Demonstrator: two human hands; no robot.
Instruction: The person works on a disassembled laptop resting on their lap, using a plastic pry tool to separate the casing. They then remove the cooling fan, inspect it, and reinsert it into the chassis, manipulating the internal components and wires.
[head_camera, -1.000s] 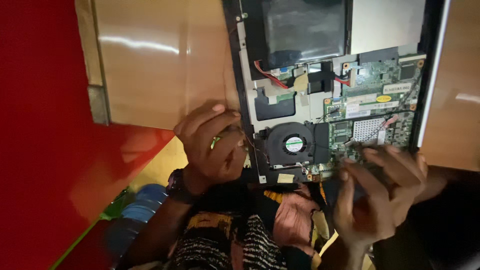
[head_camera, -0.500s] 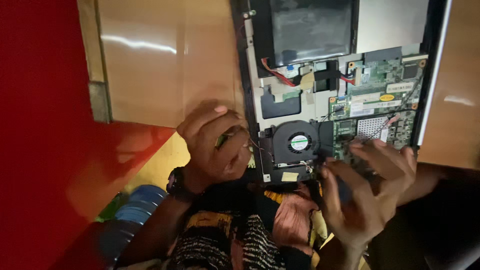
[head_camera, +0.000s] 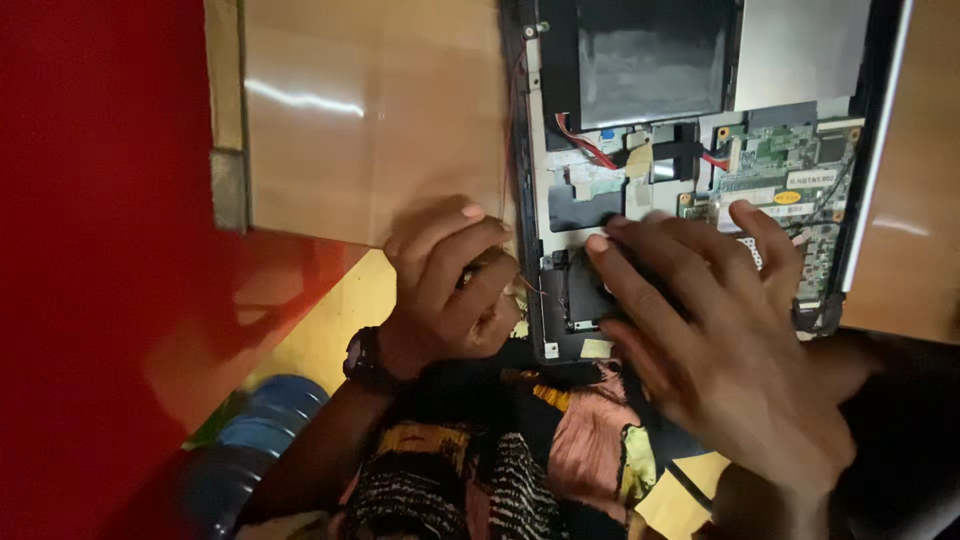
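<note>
Dark wristwatch, bare forearms

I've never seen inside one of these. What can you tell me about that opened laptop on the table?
The laptop lies flat, cover off, on the table. A dark battery panel sits at the far end, a green circuit board with red wires beside it. The right hand spreads over the near part; the left hand rests curled at its left edge.

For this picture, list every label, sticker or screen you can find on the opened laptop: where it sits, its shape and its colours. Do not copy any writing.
White label: rectangular strip on the green circuit board, upper right.
Yellow sticker: small oval just below the white label.
Pale yellow sticker: small rectangle at the laptop's near edge, beside the right hand.
No screen is in view.
</note>
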